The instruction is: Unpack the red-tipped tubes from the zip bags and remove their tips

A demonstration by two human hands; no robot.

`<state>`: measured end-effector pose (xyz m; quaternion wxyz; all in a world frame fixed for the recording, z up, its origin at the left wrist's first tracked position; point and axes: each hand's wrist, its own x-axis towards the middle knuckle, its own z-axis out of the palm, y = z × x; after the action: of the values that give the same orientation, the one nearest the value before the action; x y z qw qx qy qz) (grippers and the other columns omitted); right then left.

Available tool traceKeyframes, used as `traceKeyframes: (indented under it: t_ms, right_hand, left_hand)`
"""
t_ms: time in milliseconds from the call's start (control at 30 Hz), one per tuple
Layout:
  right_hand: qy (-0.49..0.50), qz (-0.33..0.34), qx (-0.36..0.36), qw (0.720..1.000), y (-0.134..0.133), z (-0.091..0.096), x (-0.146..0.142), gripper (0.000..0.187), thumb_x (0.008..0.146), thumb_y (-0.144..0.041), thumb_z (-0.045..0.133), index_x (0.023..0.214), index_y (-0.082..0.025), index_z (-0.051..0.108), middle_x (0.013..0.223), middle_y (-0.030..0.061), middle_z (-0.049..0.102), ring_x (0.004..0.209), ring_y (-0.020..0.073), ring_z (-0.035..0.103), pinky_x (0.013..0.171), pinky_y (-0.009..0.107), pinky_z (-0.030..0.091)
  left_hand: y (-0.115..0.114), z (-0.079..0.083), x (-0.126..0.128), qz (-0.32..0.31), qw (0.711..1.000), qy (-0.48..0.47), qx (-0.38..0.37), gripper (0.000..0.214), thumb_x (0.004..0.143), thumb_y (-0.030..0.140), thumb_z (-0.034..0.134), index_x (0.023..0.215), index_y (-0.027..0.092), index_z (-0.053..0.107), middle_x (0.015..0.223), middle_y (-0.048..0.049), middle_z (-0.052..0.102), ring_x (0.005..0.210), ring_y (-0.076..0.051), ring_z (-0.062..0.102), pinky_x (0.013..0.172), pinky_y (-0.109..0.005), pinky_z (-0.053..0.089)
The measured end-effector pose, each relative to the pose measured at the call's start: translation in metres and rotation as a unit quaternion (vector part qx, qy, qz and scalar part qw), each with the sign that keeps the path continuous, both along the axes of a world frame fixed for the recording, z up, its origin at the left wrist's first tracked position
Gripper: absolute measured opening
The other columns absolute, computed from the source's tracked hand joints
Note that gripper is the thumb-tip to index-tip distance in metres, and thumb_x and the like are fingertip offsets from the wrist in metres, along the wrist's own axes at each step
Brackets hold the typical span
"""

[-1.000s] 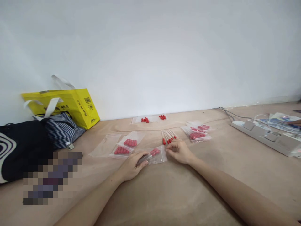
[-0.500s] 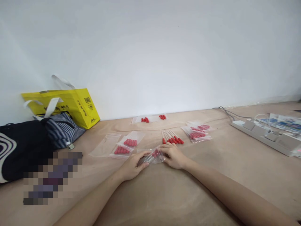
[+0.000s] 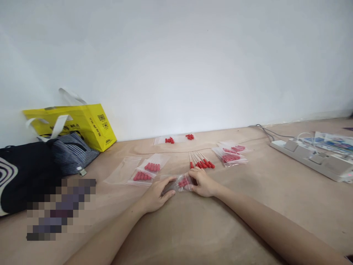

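Black bag cut off at L edge; pixelated item, lower L, can't be ID'd. Yellow bag — partly hidden behind striped pouch, small print unreadable. Clear bag partly covered by L hand & R hand. Power strip, papers run off R edge — forearms cut at bottom.

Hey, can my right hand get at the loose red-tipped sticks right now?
Probably yes: the loose red-tipped sticks lie just beyond your right hand, with no bag over them. That hand is holding the clear bag, though, so it would likely need to let go first.
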<state>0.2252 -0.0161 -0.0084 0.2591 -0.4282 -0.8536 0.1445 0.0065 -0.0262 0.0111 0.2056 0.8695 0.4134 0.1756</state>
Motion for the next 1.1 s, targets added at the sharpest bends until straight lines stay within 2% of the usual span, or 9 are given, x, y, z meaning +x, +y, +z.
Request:
traceKeyframes:
  t_ms: [133, 300, 400, 500, 667, 800, 967, 1100]
  right_hand:
    - [0.039, 0.007, -0.037, 0.999, -0.002, 0.004, 0.001, 0.019, 0.065, -0.028, 0.064, 0.078, -0.017, 0.056, 0.071, -0.0003, 0.054, 0.070, 0.0137, 0.047, 0.067, 0.026, 0.036]
    - [0.175, 0.089, -0.146, 0.970, -0.003, 0.006, 0.005, 0.014, 0.070, -0.027, 0.058, 0.080, -0.017, 0.057, 0.058, -0.0052, 0.050, 0.049, 0.0068, 0.041, 0.047, 0.018, 0.033]
    - [0.261, 0.058, -0.198, 0.943, 0.002, 0.006, 0.015, 0.019, 0.068, -0.033, 0.059, 0.077, -0.016, 0.057, 0.054, -0.0048, 0.051, 0.047, 0.0070, 0.044, 0.046, 0.018, 0.036]
    - [0.342, 0.018, -0.219, 0.914, 0.009, 0.011, 0.033, 0.024, 0.063, -0.037, 0.062, 0.074, -0.016, 0.055, 0.065, 0.0000, 0.060, 0.056, 0.0103, 0.054, 0.052, 0.022, 0.042]
    - [0.433, -0.084, -0.141, 0.886, 0.018, 0.024, 0.064, 0.024, 0.061, -0.034, 0.063, 0.074, -0.017, 0.053, 0.058, -0.0027, 0.057, 0.048, 0.0087, 0.050, 0.050, 0.023, 0.042]
    - [0.449, -0.152, -0.060, 0.879, 0.024, 0.023, 0.066, 0.021, 0.063, -0.033, 0.061, 0.073, -0.017, 0.051, 0.053, -0.0041, 0.053, 0.047, 0.0096, 0.050, 0.049, 0.023, 0.041]
    - [0.370, -0.230, 0.054, 0.898, 0.031, 0.007, 0.039, 0.019, 0.070, -0.035, 0.054, 0.078, -0.017, 0.053, 0.064, 0.0008, 0.057, 0.053, 0.0122, 0.052, 0.051, 0.025, 0.042]
    - [0.226, -0.226, 0.144, 0.937, 0.037, -0.002, 0.016, 0.010, 0.072, -0.028, 0.053, 0.075, -0.019, 0.056, 0.072, 0.0029, 0.055, 0.066, 0.0146, 0.053, 0.064, 0.028, 0.044]
  left_hand:
    - [-0.001, 0.002, 0.001, -0.007, 1.000, 0.000, 0.000, 0.039, 0.079, 0.030, 0.047, 0.117, 0.021, 0.044, 0.120, -0.0062, 0.052, 0.109, -0.019, 0.048, 0.092, -0.036, 0.038]
    - [0.000, 0.002, 0.000, -0.007, 1.000, 0.003, -0.007, 0.040, 0.080, 0.031, 0.046, 0.118, 0.020, 0.043, 0.121, -0.0067, 0.052, 0.109, -0.019, 0.048, 0.092, -0.036, 0.039]
    - [0.000, 0.001, -0.001, -0.009, 1.000, 0.000, -0.003, 0.040, 0.080, 0.032, 0.047, 0.118, 0.021, 0.044, 0.122, -0.0062, 0.051, 0.110, -0.020, 0.047, 0.092, -0.037, 0.038]
    - [0.000, 0.000, -0.001, -0.007, 1.000, -0.001, 0.003, 0.040, 0.080, 0.033, 0.047, 0.118, 0.023, 0.044, 0.122, -0.0058, 0.051, 0.110, -0.020, 0.047, 0.093, -0.038, 0.038]
    - [0.000, 0.000, -0.002, -0.002, 1.000, 0.009, 0.007, 0.040, 0.079, 0.032, 0.047, 0.118, 0.022, 0.044, 0.122, -0.0060, 0.051, 0.110, -0.020, 0.047, 0.093, -0.038, 0.038]
    - [0.001, 0.000, -0.002, -0.006, 1.000, 0.007, 0.004, 0.040, 0.080, 0.033, 0.046, 0.119, 0.022, 0.043, 0.123, -0.0063, 0.050, 0.111, -0.020, 0.046, 0.093, -0.038, 0.038]
    - [0.001, 0.001, -0.002, -0.008, 1.000, -0.001, 0.000, 0.041, 0.080, 0.033, 0.046, 0.119, 0.023, 0.043, 0.123, -0.0059, 0.050, 0.111, -0.021, 0.046, 0.093, -0.039, 0.037]
    - [-0.001, 0.002, -0.002, 0.001, 1.000, 0.007, 0.001, 0.040, 0.080, 0.034, 0.046, 0.119, 0.023, 0.044, 0.123, -0.0058, 0.051, 0.111, -0.021, 0.047, 0.093, -0.038, 0.037]
